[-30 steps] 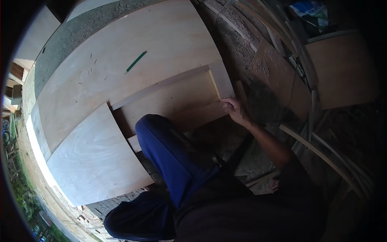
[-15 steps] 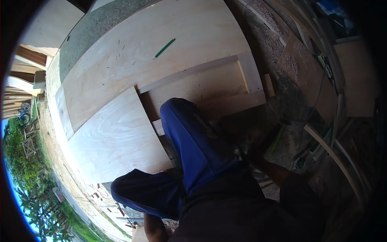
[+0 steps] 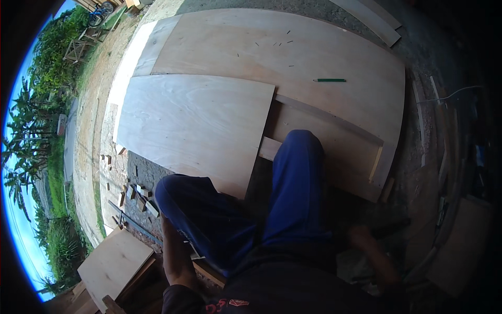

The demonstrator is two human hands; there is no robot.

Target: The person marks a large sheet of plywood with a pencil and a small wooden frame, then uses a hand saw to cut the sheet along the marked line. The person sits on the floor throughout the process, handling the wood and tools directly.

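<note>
My right knee [image 3: 302,152] overlaps the wooden frame [image 3: 334,119], perhaps bracing it; I cannot tell whether my shadowed right hand [image 3: 359,236] is loose or gripping, my left hand hidden.

Large plywood sheet [image 3: 219,47]: pale tan, lying flat. Wooden frame [image 3: 385,163]: light strips set in long rectangle, at sheet's near right part; near side partly hidden. Narrow yellowish strip [image 3: 375,163] along inner side of frame's right end. Smaller plywood panel [image 3: 193,125]: paler, wavy grain, flat, right edge at frame's left end. Dark elongated object [image 3: 391,227], lower right: in shadow, too dim to identify.
</note>
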